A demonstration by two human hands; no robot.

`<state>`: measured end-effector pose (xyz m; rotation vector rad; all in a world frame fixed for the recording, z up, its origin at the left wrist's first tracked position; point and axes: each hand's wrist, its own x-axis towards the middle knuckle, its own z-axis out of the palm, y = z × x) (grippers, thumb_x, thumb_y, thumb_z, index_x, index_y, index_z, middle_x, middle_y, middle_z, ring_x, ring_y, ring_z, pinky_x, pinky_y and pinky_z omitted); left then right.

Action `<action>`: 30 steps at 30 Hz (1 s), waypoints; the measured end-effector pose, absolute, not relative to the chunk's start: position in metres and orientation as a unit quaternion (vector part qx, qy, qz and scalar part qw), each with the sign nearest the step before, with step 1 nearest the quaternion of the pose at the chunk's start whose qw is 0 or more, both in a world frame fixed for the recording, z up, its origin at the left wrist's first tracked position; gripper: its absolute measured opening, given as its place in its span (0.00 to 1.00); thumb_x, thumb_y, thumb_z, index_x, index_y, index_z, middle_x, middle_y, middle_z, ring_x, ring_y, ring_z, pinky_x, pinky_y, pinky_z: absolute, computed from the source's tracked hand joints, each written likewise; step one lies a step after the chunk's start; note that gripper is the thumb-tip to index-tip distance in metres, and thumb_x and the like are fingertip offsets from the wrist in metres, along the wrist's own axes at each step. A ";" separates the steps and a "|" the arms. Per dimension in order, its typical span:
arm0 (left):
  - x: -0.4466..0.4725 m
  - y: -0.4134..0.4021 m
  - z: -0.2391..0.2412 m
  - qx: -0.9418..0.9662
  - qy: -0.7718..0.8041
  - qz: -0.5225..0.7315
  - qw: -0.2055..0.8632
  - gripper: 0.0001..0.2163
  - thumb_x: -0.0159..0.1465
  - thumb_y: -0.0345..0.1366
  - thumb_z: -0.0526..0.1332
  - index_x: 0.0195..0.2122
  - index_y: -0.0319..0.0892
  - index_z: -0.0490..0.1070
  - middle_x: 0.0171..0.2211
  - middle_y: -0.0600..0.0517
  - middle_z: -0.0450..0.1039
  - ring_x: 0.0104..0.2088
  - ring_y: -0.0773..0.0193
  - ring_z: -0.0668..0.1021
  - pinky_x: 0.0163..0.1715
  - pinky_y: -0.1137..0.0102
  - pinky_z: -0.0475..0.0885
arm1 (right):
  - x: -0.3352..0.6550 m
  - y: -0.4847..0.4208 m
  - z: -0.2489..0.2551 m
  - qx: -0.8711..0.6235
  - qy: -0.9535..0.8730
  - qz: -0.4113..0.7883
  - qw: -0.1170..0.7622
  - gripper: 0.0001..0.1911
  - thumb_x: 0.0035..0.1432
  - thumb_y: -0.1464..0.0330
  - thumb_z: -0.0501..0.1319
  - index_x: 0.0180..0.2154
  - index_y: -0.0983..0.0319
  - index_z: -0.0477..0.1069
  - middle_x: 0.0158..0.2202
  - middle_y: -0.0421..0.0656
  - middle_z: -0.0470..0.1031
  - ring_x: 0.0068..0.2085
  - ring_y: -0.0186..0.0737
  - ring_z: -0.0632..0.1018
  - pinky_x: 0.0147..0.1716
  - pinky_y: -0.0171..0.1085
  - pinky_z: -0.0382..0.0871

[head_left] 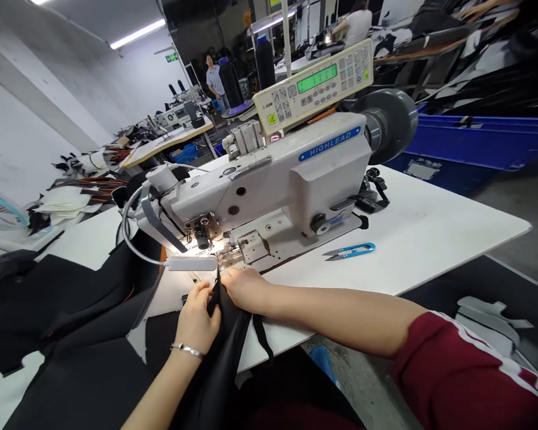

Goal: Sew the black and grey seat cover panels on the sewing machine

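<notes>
A white sewing machine [269,179] labelled HIGHLEAD stands on the white table, its needle area lit by a small lamp [192,264]. Black material [226,334] runs from the needle area down toward my lap. On its left side, my left hand [198,319] pinches the folded edge between thumb and fingers. My right hand [246,289] grips the same edge from the right, close to the needle plate; its fingertips are partly hidden. A narrow black strip [262,337] hangs below my right wrist.
Blue thread snips [350,251] lie on the white table [430,233] right of the machine. More black pieces [80,298] spread over the left side. A control panel [314,86] and thread cones [230,82] stand above the machine. Blue bins [484,140] are behind; other people [216,80] are farther back.
</notes>
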<state>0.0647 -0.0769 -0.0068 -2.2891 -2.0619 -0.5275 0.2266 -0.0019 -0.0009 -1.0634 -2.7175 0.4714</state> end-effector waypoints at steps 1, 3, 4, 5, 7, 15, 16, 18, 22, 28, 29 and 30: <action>0.063 -0.078 -0.011 -0.745 -0.642 -0.179 0.027 0.08 0.59 0.29 0.55 0.38 0.40 0.70 0.49 0.40 0.75 0.43 0.56 0.80 0.43 0.63 0.77 | 0.227 -0.002 0.000 -0.358 -0.915 0.162 0.092 0.11 0.61 0.73 0.53 0.41 0.65 0.73 0.38 0.49 0.75 0.36 0.45 0.79 0.32 0.38 0.68; 0.063 -0.078 -0.013 -0.774 -0.611 -0.152 0.065 0.09 0.59 0.28 0.54 0.38 0.40 0.72 0.49 0.42 0.77 0.45 0.54 0.80 0.45 0.60 0.77 | 0.227 -0.001 0.002 -0.356 -0.915 0.168 0.089 0.11 0.61 0.74 0.53 0.40 0.64 0.74 0.38 0.49 0.75 0.37 0.44 0.79 0.33 0.37 0.68; 0.063 -0.078 -0.010 -0.785 -0.600 -0.127 0.088 0.10 0.59 0.27 0.54 0.38 0.40 0.73 0.47 0.43 0.78 0.46 0.52 0.80 0.45 0.58 0.77 | 0.227 -0.001 0.003 -0.356 -0.915 0.169 0.085 0.10 0.60 0.74 0.54 0.39 0.64 0.74 0.38 0.49 0.76 0.37 0.43 0.78 0.33 0.37 0.68; 0.064 -0.078 -0.007 -0.795 -0.588 -0.101 0.110 0.11 0.59 0.26 0.54 0.38 0.39 0.73 0.47 0.44 0.79 0.48 0.50 0.79 0.46 0.56 0.76 | 0.227 -0.001 0.003 -0.355 -0.916 0.169 0.081 0.10 0.60 0.74 0.54 0.38 0.64 0.74 0.38 0.48 0.76 0.37 0.43 0.78 0.33 0.36 0.68; 0.066 -0.076 0.001 -0.808 -0.571 -0.051 0.138 0.12 0.59 0.24 0.53 0.38 0.39 0.74 0.46 0.44 0.79 0.46 0.49 0.79 0.44 0.55 0.76 | 0.227 0.000 0.003 -0.354 -0.917 0.167 0.070 0.09 0.59 0.75 0.55 0.38 0.64 0.73 0.37 0.48 0.76 0.35 0.42 0.78 0.32 0.36 0.67; 0.066 -0.068 0.005 -0.844 -0.512 0.020 0.156 0.12 0.60 0.22 0.51 0.31 0.39 0.74 0.39 0.44 0.80 0.32 0.58 0.79 0.32 0.65 0.76 | 0.223 0.001 -0.004 -0.358 -0.918 0.158 0.057 0.10 0.58 0.74 0.54 0.39 0.64 0.73 0.35 0.47 0.76 0.35 0.44 0.77 0.29 0.37 0.64; 0.064 -0.068 0.002 -0.849 -0.500 0.008 0.172 0.13 0.60 0.22 0.51 0.31 0.39 0.74 0.41 0.44 0.80 0.32 0.58 0.79 0.32 0.65 0.76 | 0.223 0.001 -0.005 -0.360 -0.918 0.156 0.056 0.10 0.58 0.74 0.54 0.39 0.64 0.72 0.35 0.47 0.76 0.34 0.44 0.77 0.28 0.38 0.63; 0.060 -0.066 -0.002 -0.857 -0.476 -0.013 0.195 0.13 0.60 0.22 0.51 0.30 0.40 0.74 0.42 0.43 0.80 0.32 0.59 0.78 0.33 0.66 0.76 | 0.221 0.001 -0.007 -0.360 -0.919 0.151 0.055 0.09 0.58 0.74 0.54 0.39 0.64 0.72 0.35 0.47 0.76 0.34 0.44 0.77 0.27 0.38 0.62; 0.053 -0.058 -0.005 -0.868 -0.445 -0.037 0.218 0.13 0.62 0.24 0.51 0.31 0.40 0.75 0.43 0.44 0.80 0.30 0.60 0.78 0.32 0.66 0.77 | 0.219 0.003 -0.005 -0.365 -0.918 0.149 0.053 0.10 0.60 0.74 0.54 0.39 0.66 0.72 0.35 0.48 0.76 0.35 0.44 0.77 0.28 0.38 0.63; 0.049 -0.040 0.002 -0.888 -0.388 -0.079 0.234 0.15 0.63 0.24 0.48 0.30 0.39 0.74 0.36 0.44 0.80 0.32 0.59 0.80 0.35 0.65 0.78 | 0.213 0.007 -0.006 -0.382 -0.913 0.133 0.049 0.10 0.62 0.74 0.53 0.41 0.66 0.72 0.37 0.49 0.76 0.37 0.44 0.77 0.31 0.38 0.67; 0.047 -0.037 0.003 -0.891 -0.381 -0.088 0.231 0.15 0.63 0.24 0.48 0.30 0.39 0.74 0.36 0.43 0.80 0.33 0.59 0.80 0.35 0.65 0.78 | 0.212 0.007 -0.007 -0.386 -0.912 0.128 0.050 0.10 0.62 0.74 0.53 0.41 0.66 0.72 0.38 0.49 0.76 0.37 0.44 0.77 0.32 0.39 0.67; 0.045 -0.034 0.003 -0.893 -0.377 -0.095 0.226 0.15 0.63 0.24 0.48 0.30 0.39 0.74 0.35 0.43 0.80 0.33 0.59 0.80 0.34 0.65 0.78 | 0.210 0.008 -0.008 -0.390 -0.911 0.124 0.052 0.11 0.63 0.73 0.52 0.42 0.66 0.72 0.38 0.49 0.75 0.37 0.45 0.77 0.32 0.39 0.68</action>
